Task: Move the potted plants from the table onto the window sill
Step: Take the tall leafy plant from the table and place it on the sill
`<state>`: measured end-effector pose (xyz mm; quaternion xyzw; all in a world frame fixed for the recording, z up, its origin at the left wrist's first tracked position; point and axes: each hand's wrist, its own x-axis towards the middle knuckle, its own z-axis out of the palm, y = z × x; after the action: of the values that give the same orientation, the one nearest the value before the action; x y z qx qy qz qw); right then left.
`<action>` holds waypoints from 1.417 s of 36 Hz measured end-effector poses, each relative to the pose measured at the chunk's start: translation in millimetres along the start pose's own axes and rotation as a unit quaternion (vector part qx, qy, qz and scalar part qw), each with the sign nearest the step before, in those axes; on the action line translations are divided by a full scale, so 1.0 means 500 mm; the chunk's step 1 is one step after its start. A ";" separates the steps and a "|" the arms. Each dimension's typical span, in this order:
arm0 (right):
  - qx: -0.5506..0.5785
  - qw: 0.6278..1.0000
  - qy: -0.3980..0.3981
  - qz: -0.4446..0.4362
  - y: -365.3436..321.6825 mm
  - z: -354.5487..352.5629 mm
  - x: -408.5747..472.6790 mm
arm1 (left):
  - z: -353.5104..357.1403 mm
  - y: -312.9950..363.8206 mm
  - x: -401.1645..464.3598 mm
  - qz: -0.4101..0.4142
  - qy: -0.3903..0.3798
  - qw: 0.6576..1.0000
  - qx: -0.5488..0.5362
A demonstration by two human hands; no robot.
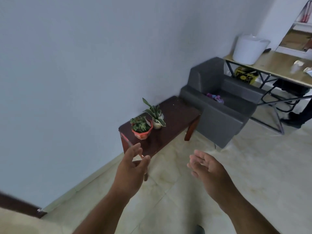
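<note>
— Where are the plants?

— Both stand on the dark wooden table (175, 115), at its near-left end, close to the wall (76, 73). The plant in the red pot (141, 129) is the nearer one; the plant in the pale pot (156, 116), with long striped leaves, sits just behind and to its right. Their leaves look to overlap (I cannot tell whether the pots themselves touch).

— And your hands?

— My left hand (133, 163) is raised in front of the table's near corner, fingers straight and loosely spread, thumb apart, holding nothing. My right hand (205, 164) hangs over the floor (185, 191), palm turned inward, fingers relaxed, also holding nothing. Neither touches a pot.

— How much room is there?

— The red pot stands near the table's left edge and not far from the front edge. The far right stretch of the tabletop is bare wood. Pale tiled floor lies open between me and the table's front edge.

— What hems it in?

— A grey armchair (222, 115) stands right at the table's far end. Beyond it is a light-topped desk (273, 68) on black metal legs, carrying a white bucket (248, 48).
</note>
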<state>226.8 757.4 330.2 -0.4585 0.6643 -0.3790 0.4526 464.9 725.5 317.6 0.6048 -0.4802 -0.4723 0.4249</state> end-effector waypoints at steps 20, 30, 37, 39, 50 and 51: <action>0.008 0.994 -0.100 0.034 0.036 -0.266 0.546 | 0.371 0.045 0.371 -0.093 0.086 0.992 0.003; -0.041 0.989 -0.135 0.054 0.030 -0.215 0.779 | 0.383 -0.025 0.587 -0.141 0.114 0.983 -0.042; -0.086 0.982 -0.149 0.081 0.008 -0.165 0.936 | 0.401 -0.090 0.734 -0.191 0.130 0.971 -0.065; -0.087 0.979 -0.159 0.088 0.007 -0.144 0.985 | 0.407 -0.103 0.774 -0.210 0.133 0.967 -0.061; -0.101 0.961 -0.234 0.110 0.076 -0.041 1.207 | 0.449 -0.178 0.956 -0.262 0.131 0.955 -0.044; -0.101 0.959 -0.239 0.110 0.082 -0.035 1.221 | 0.453 -0.181 0.968 -0.269 0.132 0.953 -0.042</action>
<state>95.7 189.8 142.7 -0.5035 0.6175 -0.1372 0.5885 304.3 252.7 107.3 0.7503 -0.2188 -0.5045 0.3669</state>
